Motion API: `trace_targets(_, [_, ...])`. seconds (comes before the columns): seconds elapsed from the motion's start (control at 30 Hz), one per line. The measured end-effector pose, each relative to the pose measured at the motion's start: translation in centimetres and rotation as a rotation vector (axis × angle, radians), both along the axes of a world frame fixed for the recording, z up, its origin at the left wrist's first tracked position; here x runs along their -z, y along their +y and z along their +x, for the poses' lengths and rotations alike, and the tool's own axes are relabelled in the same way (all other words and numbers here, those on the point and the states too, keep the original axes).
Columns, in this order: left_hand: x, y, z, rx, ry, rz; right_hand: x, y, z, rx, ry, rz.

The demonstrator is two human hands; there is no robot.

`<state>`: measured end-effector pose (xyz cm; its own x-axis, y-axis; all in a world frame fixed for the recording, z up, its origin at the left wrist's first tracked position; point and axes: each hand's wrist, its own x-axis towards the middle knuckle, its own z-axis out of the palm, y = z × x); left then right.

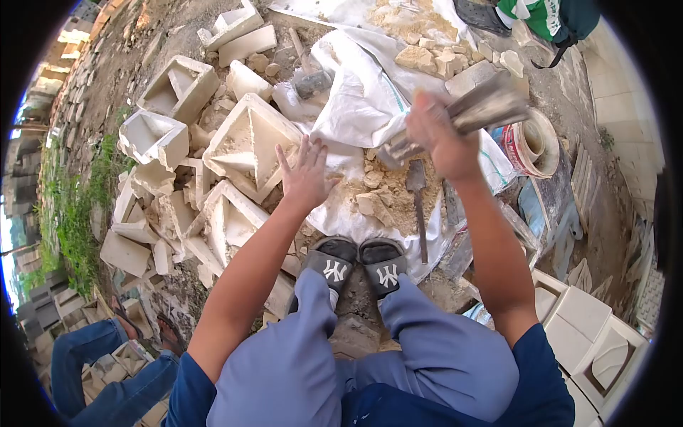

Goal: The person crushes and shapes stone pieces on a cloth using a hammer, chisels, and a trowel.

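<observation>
My left hand [307, 178] has its fingers spread, at the right side of a pale hollow block [249, 142] with a slanting inner wall. Beneath it lie a white sack [356, 92] and crumbled stone. My right hand [442, 135] is closed around a grey-brown, bar-like tool [491, 107], raised over the sack; motion blur hides its exact kind. Below it, a flat-bladed metal tool [417, 192] with a thin shaft lies on the rubble [373, 203]. A hammer [311, 84] rests beyond my left hand, its handle pointing away.
Several broken hollow blocks [178, 89] are heaped on the left. A round bucket [532, 144] lies at the right, and more blocks [583, 313] stand at lower right. Another person's jeans [92, 356] show at lower left; another person's shoe [484, 16] is at the top.
</observation>
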<state>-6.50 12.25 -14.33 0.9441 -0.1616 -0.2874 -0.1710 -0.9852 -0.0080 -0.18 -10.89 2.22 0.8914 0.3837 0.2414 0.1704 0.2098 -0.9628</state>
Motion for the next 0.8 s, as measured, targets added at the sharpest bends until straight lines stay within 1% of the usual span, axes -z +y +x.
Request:
trace_targets(0.07, [0.0,0.1,-0.1,0.004,0.001,-0.014,4.8,0.2,-1.3,0.16,0.088,-0.321])
trace_targets(0.1, [0.0,0.2,-0.2,0.007,-0.006,-0.016,5.4,-0.2,-1.2,0.159,0.079,-0.33])
trace_targets(0.13, [0.2,0.0,0.0,0.004,-0.017,-0.018,5.8,-0.8,-0.7,0.136,0.128,-0.282])
trace_targets(0.23, [0.5,0.0,-0.1,-0.008,-0.016,-0.033,1.1,-0.2,-0.8,0.198,0.187,0.031])
trace_targets(0.3, [0.6,0.2,-0.4,-0.01,0.002,-0.037,-1.7,-1.3,-0.1,0.11,0.096,0.066])
trace_targets(0.33, [0.5,0.2,-0.2,-0.005,0.001,-0.039,-1.4,-1.2,0.0,0.111,0.094,0.063])
trace_targets(0.4, [0.4,0.3,0.0,0.002,-0.006,-0.041,0.3,-0.9,0.0,0.281,0.156,0.032])
trace_targets(0.43, [0.5,0.2,0.0,-0.012,0.0,-0.045,2.5,-1.0,0.0,0.286,0.151,0.034])
trace_targets(0.47, [0.6,0.1,0.0,-0.028,0.003,-0.051,5.5,-1.1,0.3,0.297,0.127,-0.069])
trace_targets(0.5, [0.6,0.0,-0.1,-0.028,-0.008,-0.055,5.4,-0.7,0.5,0.306,0.099,-0.175])
trace_targets(0.53, [0.7,0.1,0.0,-0.031,-0.016,-0.066,4.9,-1.3,1.0,0.273,0.212,-0.117])
trace_targets(0.57, [0.9,0.2,0.1,-0.024,-0.012,-0.073,3.2,-1.2,1.2,0.279,0.21,-0.114])
trace_targets(0.63, [0.6,0.3,-0.1,-0.015,0.006,-0.059,0.5,-0.9,0.6,0.408,0.204,0.014])
trace_targets(0.67, [0.6,0.3,-0.1,-0.015,0.017,-0.063,-0.3,-1.4,0.6,0.373,0.201,0.054])
trace_targets(0.7, [0.4,0.3,0.1,-0.014,0.018,-0.068,0.0,-1.7,0.8,0.372,0.201,0.056])
trace_targets(0.77, [0.3,0.3,0.2,-0.014,0.017,-0.072,1.8,-2.1,1.3,0.315,0.104,0.117])
trace_targets(0.8, [0.3,0.3,0.1,-0.011,0.018,-0.078,3.4,-1.1,1.3,0.41,0.104,0.038])
